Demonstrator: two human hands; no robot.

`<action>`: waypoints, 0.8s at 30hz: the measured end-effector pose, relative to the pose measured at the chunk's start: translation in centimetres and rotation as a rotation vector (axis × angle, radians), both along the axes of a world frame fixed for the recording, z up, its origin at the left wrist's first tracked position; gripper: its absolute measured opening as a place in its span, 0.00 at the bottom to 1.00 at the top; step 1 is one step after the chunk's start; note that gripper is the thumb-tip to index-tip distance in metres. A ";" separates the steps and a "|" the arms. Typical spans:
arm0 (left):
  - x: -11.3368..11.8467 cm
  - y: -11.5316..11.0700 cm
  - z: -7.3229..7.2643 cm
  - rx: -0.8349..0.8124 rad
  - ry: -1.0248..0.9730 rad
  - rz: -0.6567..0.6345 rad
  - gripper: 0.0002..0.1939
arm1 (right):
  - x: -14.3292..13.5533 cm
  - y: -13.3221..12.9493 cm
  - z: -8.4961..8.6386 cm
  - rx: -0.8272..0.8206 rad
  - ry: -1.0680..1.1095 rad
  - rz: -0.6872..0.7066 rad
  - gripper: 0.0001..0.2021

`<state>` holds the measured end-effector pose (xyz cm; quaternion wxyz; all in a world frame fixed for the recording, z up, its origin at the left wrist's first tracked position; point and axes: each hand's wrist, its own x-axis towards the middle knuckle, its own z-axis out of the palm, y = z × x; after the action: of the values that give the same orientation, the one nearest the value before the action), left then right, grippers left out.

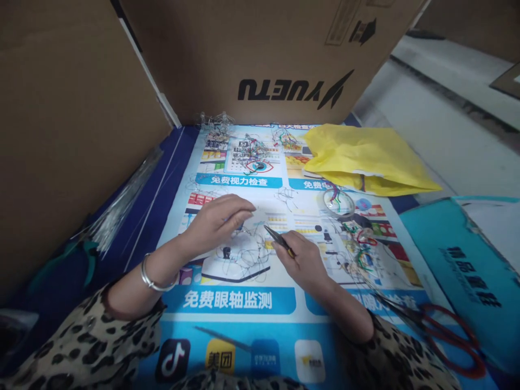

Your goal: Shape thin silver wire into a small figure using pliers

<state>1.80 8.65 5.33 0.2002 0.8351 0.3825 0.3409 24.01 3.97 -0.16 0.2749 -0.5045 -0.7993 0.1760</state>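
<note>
My left hand (221, 222) is over the printed sheet, thumb and fingers drawn together in a pinch. Whatever is between its fingertips is too fine to make out. In my right hand (303, 260) is a pair of dark, pointed tweezers (279, 240), the tips directed up and left toward the left hand, with a gap between. A loose tangle of thin wire (247, 260) lies on the sheet below and between both hands. To the right of my right hand are coloured wire pieces (363, 257) in red and green.
Cardboard boxes (260, 49) wall off the back and left. A yellow bag (365, 154), a clear round ring (339, 203), red-handled scissors (450, 336) and a teal box (459, 271) are at right. Straight wires (125, 200) and teal-handled pliers (87, 260) lie left. More wire tangles (252, 151) sit behind.
</note>
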 end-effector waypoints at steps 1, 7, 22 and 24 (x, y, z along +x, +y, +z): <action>-0.4 -0.1 -0.3 -0.020 -0.045 0.060 0.10 | 0.0 0.0 -0.2 0.015 0.000 0.001 0.11; -2.6 -1.8 -3.3 -0.201 -0.254 0.331 0.11 | -0.2 0.1 -0.9 0.073 -0.011 0.025 0.10; -1.9 -2.4 -4.0 -0.200 -0.153 0.021 0.04 | -0.9 1.5 -0.8 0.112 -0.114 0.094 0.10; -1.8 -2.5 -4.0 -0.233 -0.152 0.014 0.07 | -1.0 1.7 -0.8 0.127 -0.126 0.101 0.10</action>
<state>0.01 6.19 1.34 0.3216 0.7753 0.4092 0.3577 22.98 5.69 -0.91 0.2462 -0.4550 -0.8491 0.1066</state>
